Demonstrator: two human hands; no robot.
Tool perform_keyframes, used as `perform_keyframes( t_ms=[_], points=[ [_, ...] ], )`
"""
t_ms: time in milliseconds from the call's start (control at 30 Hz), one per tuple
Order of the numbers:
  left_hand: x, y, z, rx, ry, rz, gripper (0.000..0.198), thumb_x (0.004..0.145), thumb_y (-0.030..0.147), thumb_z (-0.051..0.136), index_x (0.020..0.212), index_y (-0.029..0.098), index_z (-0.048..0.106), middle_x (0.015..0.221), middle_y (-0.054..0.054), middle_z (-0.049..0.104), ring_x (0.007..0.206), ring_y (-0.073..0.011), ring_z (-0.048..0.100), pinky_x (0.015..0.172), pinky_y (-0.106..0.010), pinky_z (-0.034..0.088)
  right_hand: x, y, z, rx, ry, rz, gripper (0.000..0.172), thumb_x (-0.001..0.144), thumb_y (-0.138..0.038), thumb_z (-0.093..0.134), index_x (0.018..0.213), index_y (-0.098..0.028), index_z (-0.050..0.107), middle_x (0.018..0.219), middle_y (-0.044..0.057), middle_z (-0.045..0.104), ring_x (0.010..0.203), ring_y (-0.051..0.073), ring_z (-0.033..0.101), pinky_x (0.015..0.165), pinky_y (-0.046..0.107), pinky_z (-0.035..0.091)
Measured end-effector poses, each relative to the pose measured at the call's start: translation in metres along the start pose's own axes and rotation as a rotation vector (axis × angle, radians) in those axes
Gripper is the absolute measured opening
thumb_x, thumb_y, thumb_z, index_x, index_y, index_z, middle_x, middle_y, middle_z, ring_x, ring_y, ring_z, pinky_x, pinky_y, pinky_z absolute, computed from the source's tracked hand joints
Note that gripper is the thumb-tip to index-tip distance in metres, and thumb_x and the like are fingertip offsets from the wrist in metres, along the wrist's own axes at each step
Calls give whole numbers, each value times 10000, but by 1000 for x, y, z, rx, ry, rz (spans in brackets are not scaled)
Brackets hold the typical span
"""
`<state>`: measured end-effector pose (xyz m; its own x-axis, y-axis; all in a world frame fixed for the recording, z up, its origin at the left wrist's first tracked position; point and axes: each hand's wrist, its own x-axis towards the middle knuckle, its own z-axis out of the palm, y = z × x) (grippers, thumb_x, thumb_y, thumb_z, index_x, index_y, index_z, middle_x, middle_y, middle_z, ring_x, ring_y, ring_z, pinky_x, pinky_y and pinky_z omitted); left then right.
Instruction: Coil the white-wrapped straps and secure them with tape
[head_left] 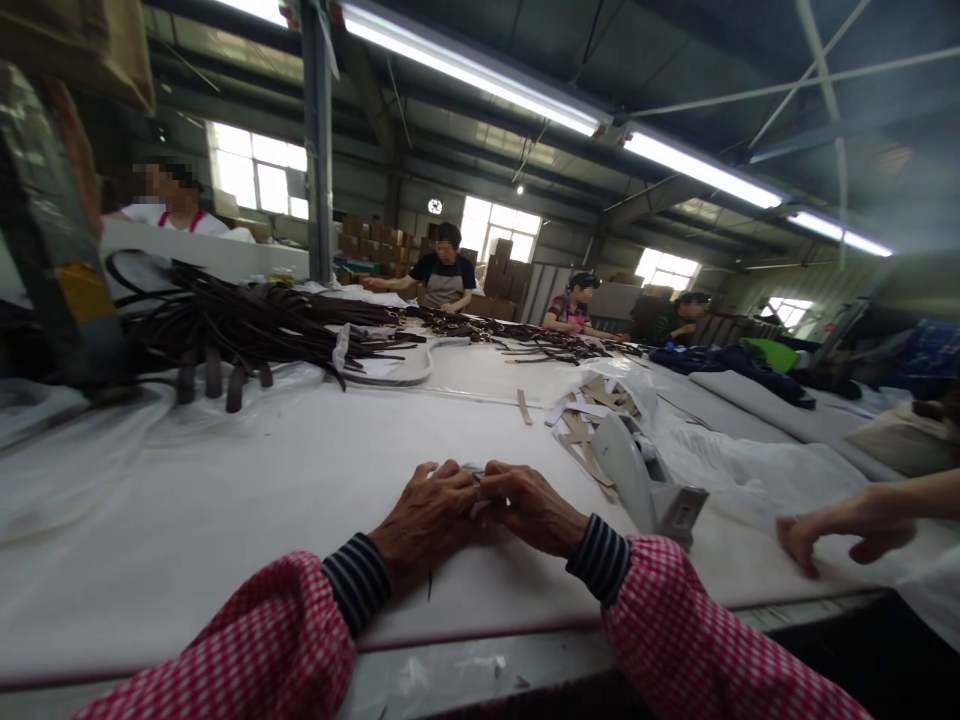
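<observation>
My left hand (424,520) and my right hand (529,505) rest side by side on the white table (247,500), fingers curled and fingertips meeting. Both pinch a small pale piece (474,478) between them; it is mostly hidden and I cannot make out what it is. Red checked sleeves with dark striped cuffs cover my forearms. A grey tape dispenser (645,480) stands just right of my right hand.
A heap of dark leather straps (247,325) lies at the back left. Tan cut pieces in clear plastic (592,410) sit behind the dispenser. Another person's hand (832,530) touches plastic sheeting at the right. Several workers sit along the far side.
</observation>
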<state>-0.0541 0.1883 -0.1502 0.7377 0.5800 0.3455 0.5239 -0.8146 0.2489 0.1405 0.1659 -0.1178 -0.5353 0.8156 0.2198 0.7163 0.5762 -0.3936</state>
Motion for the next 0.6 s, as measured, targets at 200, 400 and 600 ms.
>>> perform_keyframes(
  t_ms=[200, 400, 600],
  points=[
    [1, -2, 5, 21, 26, -16, 192, 973, 303, 631, 1163, 276, 640, 1119, -15, 689, 1049, -266, 561, 889, -451, 374, 1, -16, -7, -306, -69, -51, 145, 917, -170, 672, 1034, -225, 736, 964, 23, 658, 915, 173, 604, 735, 260, 378],
    [0, -1, 6, 28, 31, -20, 131, 950, 286, 646, 1079, 283, 670, 1080, -11, 683, 1045, -268, 563, 892, -461, 370, 0, -20, -6, -402, -75, -58, 63, 938, -200, 640, 917, -220, 695, 923, 5, 619, 787, 140, 566, 657, 270, 326],
    [-2, 0, 5, -14, 74, -11, 140, 931, 290, 665, 1071, 305, 662, 1112, 9, 689, 1049, -265, 563, 893, -458, 368, 4, -20, -8, -390, -156, -60, 148, 921, -148, 621, 1029, -221, 690, 947, 5, 612, 715, 117, 552, 623, 269, 307]
  ],
)
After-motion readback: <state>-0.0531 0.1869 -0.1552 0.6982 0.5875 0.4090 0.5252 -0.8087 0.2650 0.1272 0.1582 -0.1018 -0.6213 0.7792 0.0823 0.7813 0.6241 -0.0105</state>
